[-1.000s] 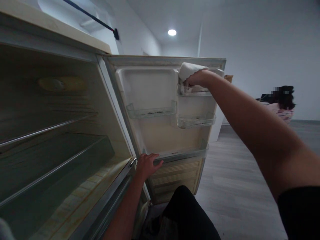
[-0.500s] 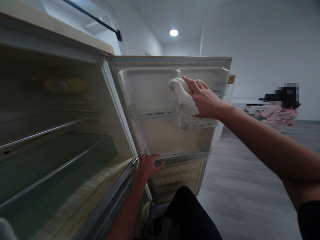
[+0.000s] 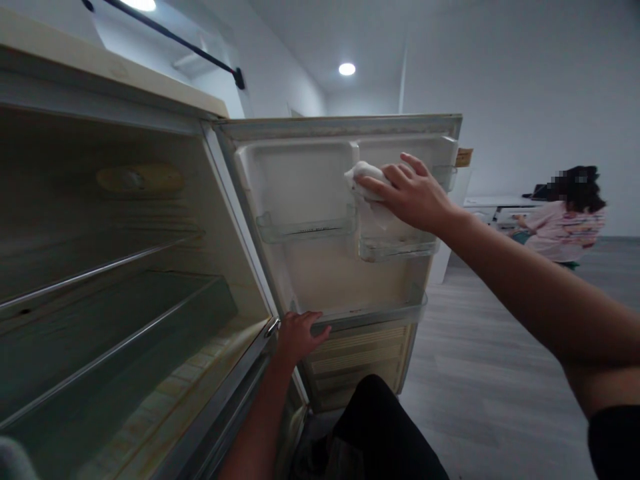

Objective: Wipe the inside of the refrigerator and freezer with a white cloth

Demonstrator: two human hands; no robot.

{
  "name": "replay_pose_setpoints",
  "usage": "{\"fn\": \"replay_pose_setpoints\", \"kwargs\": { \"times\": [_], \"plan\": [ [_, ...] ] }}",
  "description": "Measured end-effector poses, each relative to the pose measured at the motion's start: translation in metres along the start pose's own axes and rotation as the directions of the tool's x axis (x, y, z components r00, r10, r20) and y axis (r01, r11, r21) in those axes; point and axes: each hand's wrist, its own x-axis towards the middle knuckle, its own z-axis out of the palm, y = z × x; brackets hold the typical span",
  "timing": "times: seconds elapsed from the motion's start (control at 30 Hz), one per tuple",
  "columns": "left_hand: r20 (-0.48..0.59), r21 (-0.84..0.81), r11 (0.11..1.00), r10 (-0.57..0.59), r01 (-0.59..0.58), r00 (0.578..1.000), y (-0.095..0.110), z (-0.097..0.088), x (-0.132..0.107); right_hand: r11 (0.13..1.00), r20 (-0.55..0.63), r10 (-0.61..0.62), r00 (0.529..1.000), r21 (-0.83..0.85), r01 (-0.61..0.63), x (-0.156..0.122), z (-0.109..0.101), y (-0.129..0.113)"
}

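Observation:
My right hand (image 3: 407, 193) is closed on a white cloth (image 3: 369, 179), held at the inside of the open fridge door (image 3: 300, 180), by the ridge between its two upper sections. Part of the cloth hangs below the fingers, in front of a clear door shelf (image 3: 395, 251). Lower down, my left hand (image 3: 301, 333) rests at the left end of the bottom door shelf (image 3: 375, 315), its fingers spread and nothing visible in them. To its left lies the fridge compartment (image 3: 115, 240), with stained walls and glass shelves.
A person in a pink top (image 3: 560, 230) crouches by a white desk (image 3: 493, 201) at the right. My knee (image 3: 375, 413) is bent below the door. Grey wood-look floor (image 3: 480, 373) stretches to the right. A dark rod (image 3: 175, 43) runs above the fridge.
My right hand has shifted slightly right and turned, bunching the cloth more tightly under its fingers. My left hand stays at the bottom shelf. The view has tilted slightly.

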Motion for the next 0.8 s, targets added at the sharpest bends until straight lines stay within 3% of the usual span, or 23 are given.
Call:
{"fn": "replay_pose_setpoints", "kwargs": {
  "times": [0.27, 0.47, 0.67, 0.8],
  "plan": [
    [-0.002, 0.022, 1.000, 0.009, -0.008, 1.000, 0.003, 0.003, 0.002, 0.984, -0.006, 0.178, 0.984, 0.022, -0.178, -0.054, 0.011, 0.057],
    [-0.009, 0.046, 0.999, 0.005, -0.005, 1.000, 0.006, 0.005, 0.005, 0.976, -0.107, 0.199, 0.974, -0.067, -0.207, -0.092, 0.017, 0.095],
    [-0.033, 0.046, 0.999, 0.015, -0.013, 0.999, 0.008, 0.005, 0.006, 0.963, -0.177, 0.263, 0.949, -0.018, -0.270, -0.078, 0.023, 0.075],
    [-0.020, 0.049, 0.999, 0.013, -0.012, 1.000, 0.007, 0.004, 0.006, 0.975, -0.240, 0.218, 0.946, 0.089, -0.202, -0.062, 0.034, 0.048]
  ]
}}
